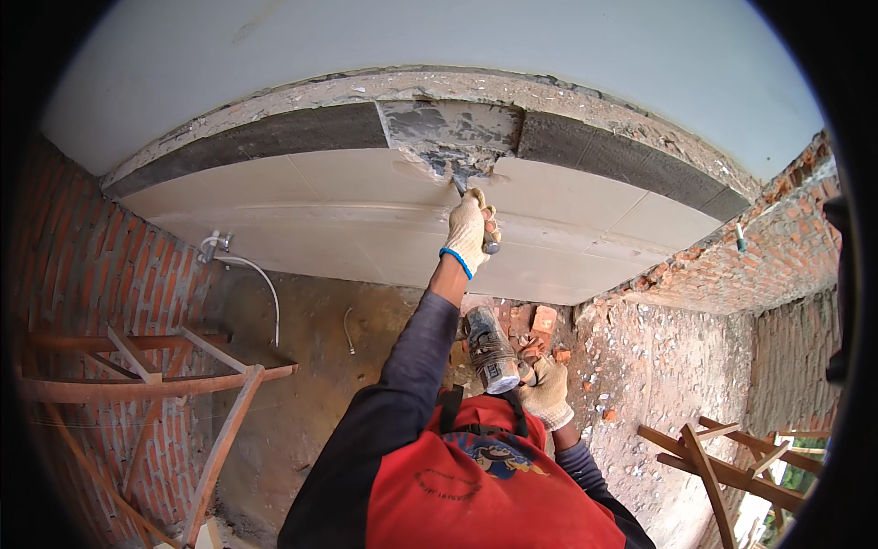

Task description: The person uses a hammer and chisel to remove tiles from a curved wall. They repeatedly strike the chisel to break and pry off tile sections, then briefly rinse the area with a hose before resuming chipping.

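Tiles (247, 142), dark, sit unbroken at left; your left hand (470, 224) clamps the chisel (460, 187) at the chipped lower edge (462, 165) of one bared gap (457, 123); your right hand (546, 393) grips the hammer (494, 352), lower down; right-side tiles (622, 160) remain fixed.

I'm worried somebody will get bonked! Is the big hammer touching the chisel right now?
Apart. The head view shows a strip of pale wall tiles between the hammer and the near end of the chisel in the left hand.
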`<act>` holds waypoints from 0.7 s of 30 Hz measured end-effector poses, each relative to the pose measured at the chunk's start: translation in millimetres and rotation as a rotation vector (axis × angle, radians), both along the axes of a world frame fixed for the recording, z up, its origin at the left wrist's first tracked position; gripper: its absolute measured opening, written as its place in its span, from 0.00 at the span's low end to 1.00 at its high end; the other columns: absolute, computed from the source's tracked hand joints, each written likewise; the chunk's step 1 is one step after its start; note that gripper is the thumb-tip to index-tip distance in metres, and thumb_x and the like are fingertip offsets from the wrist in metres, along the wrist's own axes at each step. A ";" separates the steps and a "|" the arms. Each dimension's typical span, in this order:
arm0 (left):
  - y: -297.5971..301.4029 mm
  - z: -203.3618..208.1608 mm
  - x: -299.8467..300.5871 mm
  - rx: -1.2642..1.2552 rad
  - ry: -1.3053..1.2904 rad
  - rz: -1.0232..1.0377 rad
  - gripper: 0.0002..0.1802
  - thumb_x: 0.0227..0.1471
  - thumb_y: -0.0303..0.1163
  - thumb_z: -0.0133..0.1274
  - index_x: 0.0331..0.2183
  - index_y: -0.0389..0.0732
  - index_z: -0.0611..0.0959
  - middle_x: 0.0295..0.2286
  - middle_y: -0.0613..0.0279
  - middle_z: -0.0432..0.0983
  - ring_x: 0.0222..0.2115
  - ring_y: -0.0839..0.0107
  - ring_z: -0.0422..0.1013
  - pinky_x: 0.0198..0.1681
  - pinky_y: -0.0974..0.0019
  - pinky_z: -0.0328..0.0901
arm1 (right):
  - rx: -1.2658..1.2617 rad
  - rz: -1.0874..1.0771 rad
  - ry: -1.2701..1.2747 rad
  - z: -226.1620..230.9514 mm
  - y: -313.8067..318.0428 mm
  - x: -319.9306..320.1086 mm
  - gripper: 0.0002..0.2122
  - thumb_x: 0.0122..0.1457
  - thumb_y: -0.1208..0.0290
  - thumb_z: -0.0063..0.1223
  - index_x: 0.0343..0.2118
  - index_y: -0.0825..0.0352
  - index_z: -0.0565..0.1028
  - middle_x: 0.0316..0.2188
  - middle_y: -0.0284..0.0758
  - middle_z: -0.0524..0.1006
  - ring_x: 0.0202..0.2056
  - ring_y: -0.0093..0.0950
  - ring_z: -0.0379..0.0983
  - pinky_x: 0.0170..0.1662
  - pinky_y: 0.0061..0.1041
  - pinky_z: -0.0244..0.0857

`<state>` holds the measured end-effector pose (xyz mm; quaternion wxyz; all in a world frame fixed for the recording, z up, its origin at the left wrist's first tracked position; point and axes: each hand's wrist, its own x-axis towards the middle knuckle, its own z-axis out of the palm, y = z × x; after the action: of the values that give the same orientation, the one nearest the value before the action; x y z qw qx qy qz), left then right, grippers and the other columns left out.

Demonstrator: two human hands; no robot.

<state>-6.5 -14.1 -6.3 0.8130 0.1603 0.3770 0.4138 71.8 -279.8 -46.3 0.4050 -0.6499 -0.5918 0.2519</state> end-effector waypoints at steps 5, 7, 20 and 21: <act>2.6 -0.5 0.4 -0.014 -0.020 0.051 0.18 0.57 0.43 0.38 0.17 0.52 0.64 0.11 0.77 0.55 0.09 0.81 0.52 0.12 0.73 0.47 | 0.073 0.042 -0.112 5.6 -2.8 7.3 0.12 0.35 0.70 0.57 0.28 0.61 0.77 0.22 0.41 0.72 0.24 0.42 0.69 0.26 0.34 0.62; 4.4 -1.6 -4.7 -0.041 0.008 0.015 0.18 0.58 0.43 0.37 0.17 0.52 0.64 0.11 0.77 0.54 0.09 0.82 0.52 0.12 0.73 0.47 | 0.155 0.099 -0.241 15.1 1.4 10.1 0.15 0.34 0.66 0.58 0.31 0.60 0.76 0.22 0.39 0.72 0.25 0.42 0.69 0.28 0.34 0.61; 21.1 -10.5 -22.0 0.054 -0.029 -0.170 0.17 0.58 0.42 0.37 0.19 0.49 0.65 0.11 0.74 0.55 0.10 0.77 0.55 0.12 0.70 0.51 | -0.110 -0.090 -0.080 -7.3 108.4 -1.9 0.04 0.39 0.78 0.49 0.22 0.68 0.73 0.16 0.42 0.73 0.18 0.37 0.70 0.25 0.29 0.64; 20.9 -10.1 -23.8 0.025 -0.094 -0.153 0.17 0.58 0.41 0.37 0.19 0.49 0.65 0.11 0.75 0.54 0.09 0.77 0.54 0.12 0.71 0.50 | 0.052 -0.011 0.015 -7.9 105.4 -4.9 0.06 0.39 0.79 0.49 0.24 0.67 0.74 0.16 0.40 0.73 0.18 0.35 0.70 0.25 0.27 0.64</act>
<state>-30.3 6.8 -16.4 0.8570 0.1789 0.3199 0.3621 66.9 -174.4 -54.2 0.4274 -0.6406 -0.5914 0.2392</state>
